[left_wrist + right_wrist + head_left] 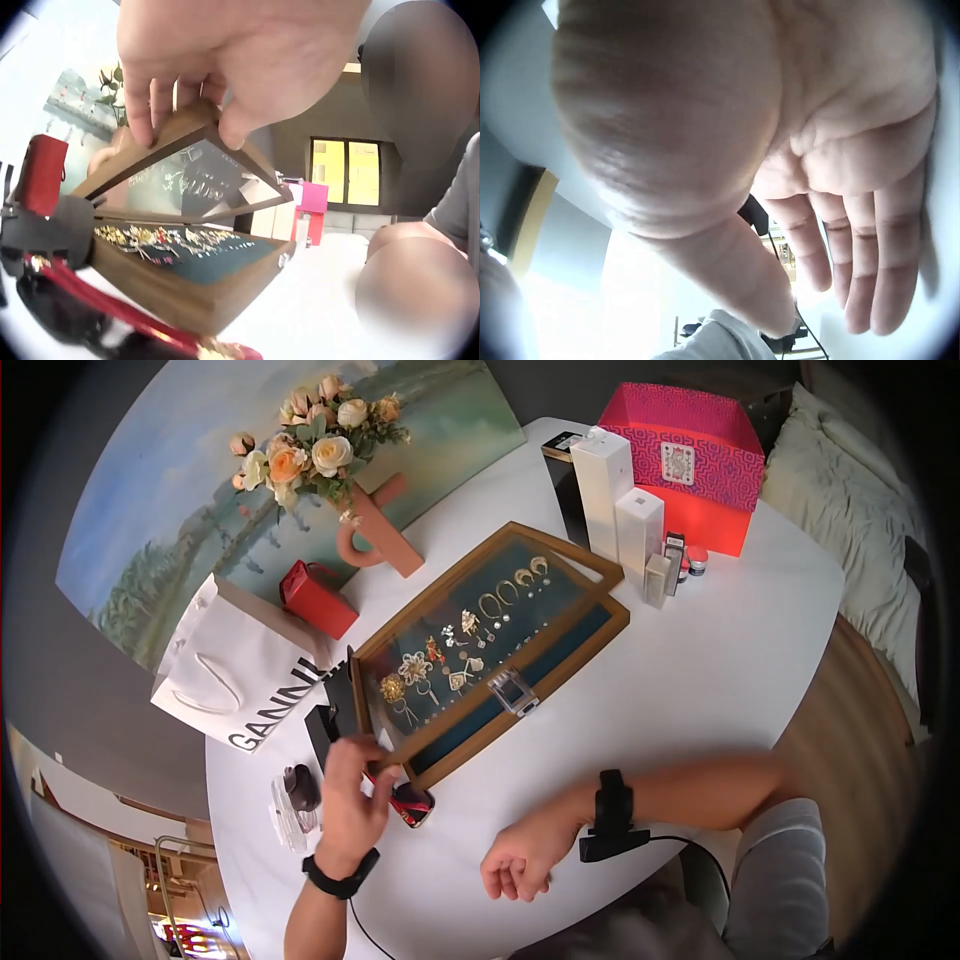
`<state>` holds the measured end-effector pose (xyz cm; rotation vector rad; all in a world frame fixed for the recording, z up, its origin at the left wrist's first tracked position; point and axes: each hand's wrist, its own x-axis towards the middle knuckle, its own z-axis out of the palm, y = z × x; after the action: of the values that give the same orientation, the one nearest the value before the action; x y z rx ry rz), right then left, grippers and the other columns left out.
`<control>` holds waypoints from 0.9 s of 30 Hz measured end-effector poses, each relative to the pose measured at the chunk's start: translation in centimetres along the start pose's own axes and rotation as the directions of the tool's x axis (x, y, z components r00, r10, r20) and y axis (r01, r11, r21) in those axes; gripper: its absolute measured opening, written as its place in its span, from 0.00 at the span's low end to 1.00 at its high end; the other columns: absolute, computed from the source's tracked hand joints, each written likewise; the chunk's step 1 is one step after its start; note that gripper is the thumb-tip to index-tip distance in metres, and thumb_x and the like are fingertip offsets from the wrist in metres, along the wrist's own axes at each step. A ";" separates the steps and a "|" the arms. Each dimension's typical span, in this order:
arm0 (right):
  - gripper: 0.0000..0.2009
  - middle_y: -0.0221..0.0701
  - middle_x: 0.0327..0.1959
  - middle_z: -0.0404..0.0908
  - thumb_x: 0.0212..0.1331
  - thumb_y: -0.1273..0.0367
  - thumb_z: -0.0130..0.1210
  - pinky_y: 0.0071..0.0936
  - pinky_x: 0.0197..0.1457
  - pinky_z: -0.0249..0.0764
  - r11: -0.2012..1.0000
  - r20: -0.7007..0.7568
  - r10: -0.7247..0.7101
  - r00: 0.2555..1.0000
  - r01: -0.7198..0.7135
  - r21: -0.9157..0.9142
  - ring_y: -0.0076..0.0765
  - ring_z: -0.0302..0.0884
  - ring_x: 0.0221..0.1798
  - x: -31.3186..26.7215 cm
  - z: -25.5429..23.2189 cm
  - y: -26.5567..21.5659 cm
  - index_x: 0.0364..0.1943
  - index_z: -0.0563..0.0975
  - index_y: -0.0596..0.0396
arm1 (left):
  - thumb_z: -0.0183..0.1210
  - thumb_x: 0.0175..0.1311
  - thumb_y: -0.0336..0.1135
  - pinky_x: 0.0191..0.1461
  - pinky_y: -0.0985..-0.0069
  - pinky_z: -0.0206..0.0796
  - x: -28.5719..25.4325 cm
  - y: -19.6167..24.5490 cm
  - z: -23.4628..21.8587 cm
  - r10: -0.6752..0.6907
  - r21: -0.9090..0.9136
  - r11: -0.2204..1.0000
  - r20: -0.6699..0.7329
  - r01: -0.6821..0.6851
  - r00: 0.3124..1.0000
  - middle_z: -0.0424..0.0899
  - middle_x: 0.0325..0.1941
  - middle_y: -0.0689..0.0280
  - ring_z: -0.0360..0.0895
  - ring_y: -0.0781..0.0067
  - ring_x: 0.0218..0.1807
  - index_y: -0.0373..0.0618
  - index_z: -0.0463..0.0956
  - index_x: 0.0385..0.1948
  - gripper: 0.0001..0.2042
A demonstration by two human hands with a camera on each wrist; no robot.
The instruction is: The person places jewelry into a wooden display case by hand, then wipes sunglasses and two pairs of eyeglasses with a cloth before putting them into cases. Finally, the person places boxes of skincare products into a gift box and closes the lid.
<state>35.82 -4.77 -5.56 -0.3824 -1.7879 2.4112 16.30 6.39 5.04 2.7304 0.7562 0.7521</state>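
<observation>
A wooden jewelry case (465, 743) lies on the white table, its glass-topped lid (176, 127) lifted at an angle. My left hand (355, 800) pinches the lid's near-left corner between thumb and fingers, as the left wrist view shows up close. Inside, rows of gold and silver earrings (415, 668) sit on dark green lining. A metal latch (513, 691) is on the front of the case. To the right of the near corner, my right hand (530, 850) rests by the table's front edge, fingers relaxed, holding nothing.
Sunglasses (301, 787) and a dark item with a red band (412, 807) lie near my left hand. Left of the case stand a white paper bag (215, 660), a red box (318, 600) and a flower vase (385, 535). White boxes (603, 490) and a pink-red box (700, 510) stand behind right.
</observation>
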 end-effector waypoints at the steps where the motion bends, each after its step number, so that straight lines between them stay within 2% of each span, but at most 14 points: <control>1: 0.20 0.38 0.48 0.78 0.62 0.71 0.59 0.27 0.46 0.80 1.000 -0.012 0.005 1.000 -0.005 0.013 0.30 0.81 0.45 -0.1 0.0 0.0 0.58 0.71 0.63 | 0.65 0.54 0.19 0.44 0.63 0.67 -0.4 -0.2 0.6 0.027 0.018 0.999 0.056 -0.028 0.998 0.78 0.39 0.55 0.73 0.50 0.39 0.37 0.73 0.36 0.11; 6: 0.20 0.38 0.48 0.78 0.63 0.71 0.58 0.28 0.46 0.80 0.994 -0.025 -0.021 0.999 0.024 0.111 0.31 0.82 0.45 -0.3 -0.4 0.2 0.57 0.71 0.64 | 0.66 0.54 0.20 0.43 0.64 0.68 0.9 0.2 0.3 0.112 0.187 0.973 0.116 -0.132 0.987 0.79 0.36 0.57 0.75 0.51 0.40 0.38 0.75 0.32 0.08; 9: 0.19 0.37 0.47 0.79 0.64 0.70 0.57 0.28 0.45 0.81 0.995 -0.025 -0.036 0.999 0.038 0.092 0.31 0.82 0.45 -0.1 -0.5 0.5 0.56 0.71 0.64 | 0.68 0.52 0.21 0.42 0.63 0.68 1.0 0.7 0.9 -0.015 0.051 0.999 0.167 0.006 0.986 0.79 0.36 0.57 0.74 0.52 0.39 0.38 0.76 0.32 0.09; 11: 0.19 0.37 0.46 0.79 0.64 0.70 0.57 0.27 0.45 0.81 0.994 -0.036 -0.058 0.998 0.062 0.089 0.31 0.83 0.44 -0.5 -0.3 -0.1 0.56 0.71 0.64 | 0.69 0.52 0.22 0.42 0.63 0.68 0.7 0.2 1.6 0.008 0.055 0.998 0.194 -0.019 0.981 0.79 0.35 0.57 0.74 0.53 0.39 0.38 0.77 0.31 0.09; 13: 0.14 0.33 0.40 0.82 0.64 0.69 0.56 0.26 0.40 0.79 0.983 -0.176 0.115 0.978 -0.137 -0.122 0.27 0.83 0.38 -2.0 -0.4 -1.8 0.50 0.76 0.61 | 0.70 0.51 0.24 0.41 0.63 0.68 0.7 0.0 2.0 0.031 0.056 0.997 0.219 -0.044 0.975 0.79 0.35 0.57 0.74 0.53 0.39 0.39 0.77 0.31 0.10; 14: 0.10 0.31 0.34 0.82 0.63 0.69 0.56 0.27 0.37 0.77 0.958 -0.297 0.092 0.950 -0.166 -0.234 0.26 0.82 0.34 -3.5 -0.3 -3.4 0.45 0.78 0.60 | 0.71 0.50 0.24 0.42 0.63 0.68 0.7 0.1 2.0 0.005 0.076 0.997 0.230 -0.023 0.973 0.78 0.34 0.58 0.74 0.53 0.38 0.39 0.77 0.30 0.10; 16: 0.08 0.30 0.23 0.81 0.61 0.67 0.58 0.31 0.31 0.72 0.866 -0.549 -0.114 0.828 -0.187 -0.463 0.27 0.79 0.27 -6.2 0.0 -5.6 0.32 0.81 0.58 | 0.71 0.50 0.25 0.42 0.64 0.68 0.6 0.3 2.1 -0.036 0.088 0.996 0.227 0.016 0.973 0.78 0.33 0.58 0.74 0.53 0.38 0.39 0.76 0.30 0.11; 18: 0.10 0.38 0.22 0.80 0.60 0.66 0.59 0.37 0.32 0.72 0.782 -0.760 -0.273 0.589 -0.325 -0.532 0.40 0.79 0.26 -7.9 0.6 -6.5 0.28 0.80 0.60 | 0.71 0.49 0.25 0.43 0.63 0.68 0.6 0.6 2.3 -0.060 0.157 0.987 0.228 0.024 0.972 0.78 0.32 0.59 0.75 0.53 0.39 0.40 0.75 0.28 0.11; 20: 0.12 0.43 0.22 0.79 0.59 0.65 0.59 0.42 0.33 0.72 0.634 -0.892 -0.320 0.318 -0.628 -0.451 0.51 0.78 0.28 -9.1 0.8 -6.6 0.25 0.79 0.61 | 0.70 0.48 0.25 0.43 0.62 0.68 0.4 1.0 2.7 -0.049 0.204 0.979 0.191 0.009 0.980 0.77 0.32 0.60 0.75 0.53 0.39 0.41 0.74 0.27 0.11; 21: 0.13 0.45 0.23 0.78 0.59 0.64 0.59 0.45 0.34 0.71 0.649 -0.910 -0.350 0.221 -0.644 -0.406 0.57 0.76 0.30 -9.4 0.3 -5.7 0.23 0.78 0.61 | 0.70 0.48 0.25 0.44 0.61 0.68 0.3 1.2 2.8 -0.020 0.256 0.966 0.172 -0.026 0.985 0.77 0.31 0.60 0.75 0.53 0.39 0.41 0.73 0.27 0.11; 23: 0.14 0.41 0.20 0.79 0.60 0.64 0.60 0.39 0.30 0.71 0.595 -0.877 -0.423 0.228 -0.660 -0.459 0.47 0.78 0.24 -10.2 -0.9 -4.1 0.24 0.79 0.62 | 0.69 0.48 0.26 0.43 0.60 0.67 -0.2 1.1 3.2 -0.048 0.273 0.962 0.138 0.009 0.989 0.76 0.32 0.60 0.75 0.54 0.40 0.42 0.72 0.28 0.12; 25: 0.17 0.40 0.21 0.79 0.62 0.62 0.61 0.35 0.29 0.73 0.855 -0.974 -0.157 0.163 -0.471 -0.216 0.39 0.77 0.22 -10.6 -1.4 -4.5 0.22 0.79 0.63 | 0.69 0.48 0.26 0.44 0.60 0.67 -0.6 0.9 3.6 -0.028 0.270 0.963 0.119 -0.005 0.992 0.75 0.33 0.60 0.75 0.54 0.40 0.43 0.72 0.30 0.13; 26: 0.17 0.40 0.21 0.79 0.62 0.62 0.61 0.35 0.29 0.73 0.845 -0.967 -0.161 0.197 -0.478 -0.238 0.39 0.77 0.22 -10.7 -1.6 -4.3 0.22 0.79 0.63 | 0.69 0.48 0.26 0.45 0.61 0.67 -0.7 0.9 3.6 -0.047 0.277 0.961 0.120 0.012 0.992 0.75 0.35 0.59 0.74 0.54 0.42 0.42 0.72 0.33 0.14; 27: 0.17 0.36 0.20 0.79 0.63 0.62 0.61 0.30 0.27 0.70 0.863 -0.976 -0.154 0.151 -0.461 -0.208 0.31 0.74 0.20 -10.8 -1.7 -4.0 0.22 0.79 0.62 | 0.69 0.48 0.26 0.45 0.61 0.67 -1.0 0.9 3.8 -0.075 0.285 0.958 0.101 0.043 0.992 0.75 0.35 0.59 0.74 0.54 0.42 0.42 0.72 0.33 0.14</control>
<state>46.47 -4.60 -0.78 -1.7965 -1.4941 0.9437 17.96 4.91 1.67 2.9540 0.9828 0.5073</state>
